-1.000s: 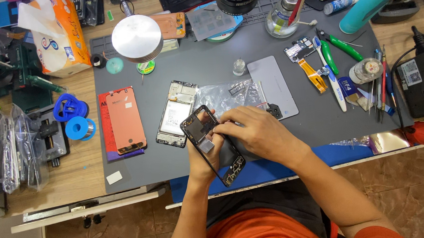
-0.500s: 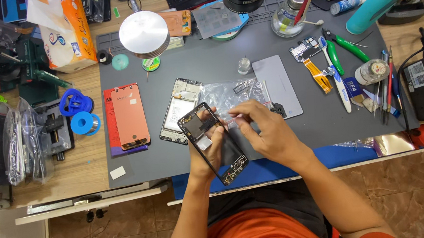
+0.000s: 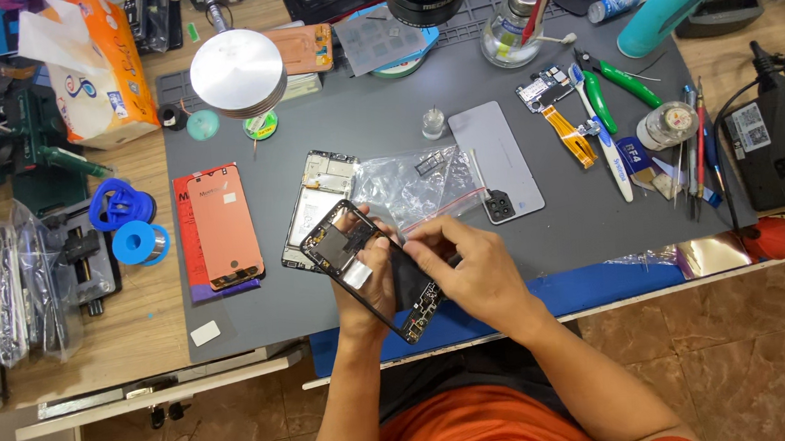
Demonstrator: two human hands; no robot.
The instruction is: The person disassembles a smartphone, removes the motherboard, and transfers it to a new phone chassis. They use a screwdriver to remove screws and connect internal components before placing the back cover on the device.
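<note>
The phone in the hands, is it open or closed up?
Open. The phone has no back cover; its inner parts show. The left hand holds it.

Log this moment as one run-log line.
left hand: grips opened phone frame from beneath | right hand: fingertips pinch at its middle | nearby: clear plastic bag, grey mat

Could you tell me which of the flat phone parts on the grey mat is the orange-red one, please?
It is the orange-red panel lying left of the hands, on a red sheet. The grey back cover with the camera block lies right; the opened frame between is bare metal.

Grey mat [image 3: 385, 110], orange screen [image 3: 225, 225], blue tape rolls [image 3: 130, 225], green-handled cutters [image 3: 618, 85].
</note>
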